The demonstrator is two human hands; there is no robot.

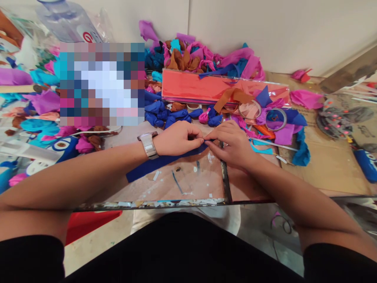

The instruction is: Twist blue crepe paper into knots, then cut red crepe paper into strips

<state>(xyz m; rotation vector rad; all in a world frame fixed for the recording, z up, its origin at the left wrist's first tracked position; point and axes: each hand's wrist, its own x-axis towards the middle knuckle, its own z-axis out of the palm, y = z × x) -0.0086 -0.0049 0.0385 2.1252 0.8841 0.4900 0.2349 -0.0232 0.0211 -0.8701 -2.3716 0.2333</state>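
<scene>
A dark blue strip (153,167) slants across the table, its right end pinched between my two hands. My left hand (179,138), with a metal watch on the wrist, closes thumb and fingers on the strip's end. Right beside it, the fingertips of my right hand (231,143) pinch the same end, nearly touching the left fingertips. Small detail between the fingertips is hidden. Just beyond the hands lie several knotted blue cloth pieces (159,112).
Behind stands a pile of pink, brown and teal cloth (206,57), with a red plastic-wrapped pack (191,86) in front. Rings of tape (276,119) lie right, near cardboard (324,169). A large clear bottle (69,21) is back left. Part of the left side is pixelated.
</scene>
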